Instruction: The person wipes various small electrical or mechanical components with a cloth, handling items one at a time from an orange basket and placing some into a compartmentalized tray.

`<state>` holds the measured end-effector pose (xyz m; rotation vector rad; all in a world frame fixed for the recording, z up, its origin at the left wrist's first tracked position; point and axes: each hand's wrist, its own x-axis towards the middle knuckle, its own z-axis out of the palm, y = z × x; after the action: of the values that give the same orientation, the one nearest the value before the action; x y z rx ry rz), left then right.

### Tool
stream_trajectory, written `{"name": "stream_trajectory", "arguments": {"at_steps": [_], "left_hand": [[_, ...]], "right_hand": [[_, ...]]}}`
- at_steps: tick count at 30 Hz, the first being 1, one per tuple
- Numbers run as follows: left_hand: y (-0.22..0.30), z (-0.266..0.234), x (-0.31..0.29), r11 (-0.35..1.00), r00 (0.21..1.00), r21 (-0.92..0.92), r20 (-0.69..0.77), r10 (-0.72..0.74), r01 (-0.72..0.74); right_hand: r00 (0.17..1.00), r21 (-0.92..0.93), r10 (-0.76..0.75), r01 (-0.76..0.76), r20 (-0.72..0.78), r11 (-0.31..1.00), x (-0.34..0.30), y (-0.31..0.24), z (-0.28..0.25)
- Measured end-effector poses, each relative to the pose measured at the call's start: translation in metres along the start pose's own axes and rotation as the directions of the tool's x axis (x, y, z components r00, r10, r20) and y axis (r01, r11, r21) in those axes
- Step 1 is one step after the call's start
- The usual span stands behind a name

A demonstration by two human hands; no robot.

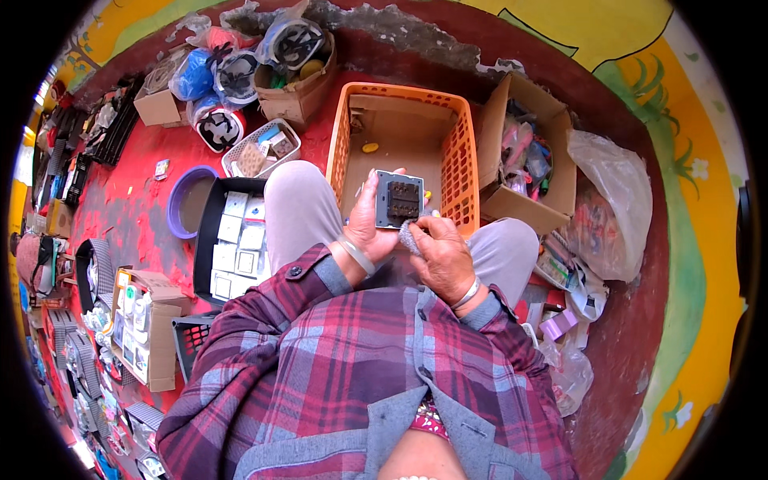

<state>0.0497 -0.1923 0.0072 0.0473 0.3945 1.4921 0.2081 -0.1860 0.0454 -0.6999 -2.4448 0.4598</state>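
My left hand is closed round the edge of a square grey wall switch, its back with a black terminal block turned up. My right hand pinches a crumpled grey scouring pad or cloth at the lower corner of the switch. Both hands are between my knees, in front of the orange plastic basket. Inside that basket lie a brown cardboard sheet and a small yellow piece.
On the left, a black tray holds several white switch plates, near a purple basin and a white basket. A carton of mixed goods stands right, beside a clear plastic bag. Bagged goods crowd the back left.
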Motion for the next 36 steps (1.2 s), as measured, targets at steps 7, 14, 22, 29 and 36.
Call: {"name": "stream_trajectory", "arguments": {"at_steps": [7, 14, 22, 29, 36], "left_hand": [[-0.011, 0.002, -0.005, 0.99, 1.0, 0.143, -0.004, -0.022, 0.023], [-0.026, 0.004, -0.006, 0.945, 0.995, 0.313, 0.052, 0.082, -0.094], [-0.018, -0.002, -0.001, 0.848, 0.959, 0.455, 0.06, 0.276, -0.272], [0.025, -0.012, 0.011, 0.935, 0.967, 0.256, -0.01, 0.256, -0.245], [0.041, -0.003, 0.0, 0.998, 0.994, -0.069, 0.106, 0.01, -0.002]], "right_hand": [[1.0, 0.07, 0.01, -0.011, 0.008, 0.997, 0.018, -0.017, 0.005], [0.92, 0.294, 0.36, -0.304, -0.157, 0.906, 0.047, 0.004, 0.003], [0.961, 0.195, 0.191, -0.152, -0.2, 0.969, 0.048, 0.001, 0.016], [0.989, 0.408, 0.113, -0.142, 0.096, 0.902, 0.025, -0.001, 0.027], [0.742, 0.926, 0.585, -0.377, 0.327, -0.04, 0.018, 0.063, -0.013]]}}
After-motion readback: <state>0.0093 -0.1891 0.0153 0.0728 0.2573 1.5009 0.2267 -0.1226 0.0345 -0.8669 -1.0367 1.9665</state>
